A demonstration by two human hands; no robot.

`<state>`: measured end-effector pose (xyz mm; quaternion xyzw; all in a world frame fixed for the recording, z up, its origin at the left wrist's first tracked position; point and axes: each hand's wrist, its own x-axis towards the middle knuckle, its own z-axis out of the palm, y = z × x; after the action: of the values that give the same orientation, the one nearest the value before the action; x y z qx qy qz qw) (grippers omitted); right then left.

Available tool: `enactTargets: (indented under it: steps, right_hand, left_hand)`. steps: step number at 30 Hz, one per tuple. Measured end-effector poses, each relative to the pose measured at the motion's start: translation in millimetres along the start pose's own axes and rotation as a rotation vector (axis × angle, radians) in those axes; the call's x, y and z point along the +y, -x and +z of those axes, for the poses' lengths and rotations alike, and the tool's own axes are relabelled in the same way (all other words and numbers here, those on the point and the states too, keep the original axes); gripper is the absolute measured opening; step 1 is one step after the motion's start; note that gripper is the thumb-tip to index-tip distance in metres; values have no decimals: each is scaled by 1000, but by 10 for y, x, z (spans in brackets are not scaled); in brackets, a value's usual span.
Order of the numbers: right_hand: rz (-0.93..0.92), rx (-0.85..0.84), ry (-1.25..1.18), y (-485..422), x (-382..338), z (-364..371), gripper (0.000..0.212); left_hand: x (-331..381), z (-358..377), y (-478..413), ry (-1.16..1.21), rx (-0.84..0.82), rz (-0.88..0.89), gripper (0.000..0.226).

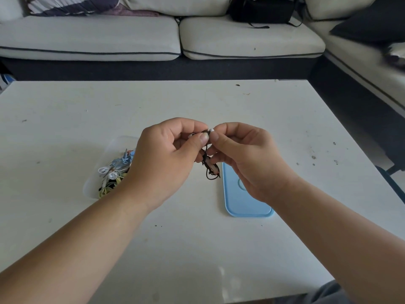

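Two hands meet over the middle of the table [197, 249]. The left hand [166, 159] pinches the earphones [211, 129] with its thumb and bent fingers, right by a white bud. The right hand [247, 163] pinches the other white bud with its fingertips. The dark cord [207, 175] hangs down between the hands in a small messy bunch, up in the air, not touching the table.

It looks like the job is to sort out this cord. To do it well, hold the buds softly and do not tug hard, or the knot could get tighter. Let the bunch hang loose, find the free end, and slide it out loop by loop. Staying over the table is smart, so nothing falls far.

At 9 o'clock from the hands sits a clear box [118, 141] with more earphones inside. At 5 o'clock lies a blue lid [241, 207], flat on the table. Far off at 12 o'clock is a sofa [87, 38] with a black bag [260, 9] on it.
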<state>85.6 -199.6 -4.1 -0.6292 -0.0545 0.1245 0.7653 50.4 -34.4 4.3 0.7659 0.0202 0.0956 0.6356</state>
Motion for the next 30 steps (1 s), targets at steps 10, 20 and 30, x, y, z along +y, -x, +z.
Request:
enactTargets:
  steps: [10, 20, 30]
  right_hand:
    - [-79, 117, 31, 62, 44, 80, 8]
    - [108, -50, -143, 69, -37, 45, 18]
    - [71, -68, -90, -20, -75, -87, 3]
  left_hand:
    - [-34, 26, 13, 25, 65, -4, 15]
    - [-18, -16, -18, 126, 16, -110, 16]
    - [2, 4, -8, 114, -29, -126, 19]
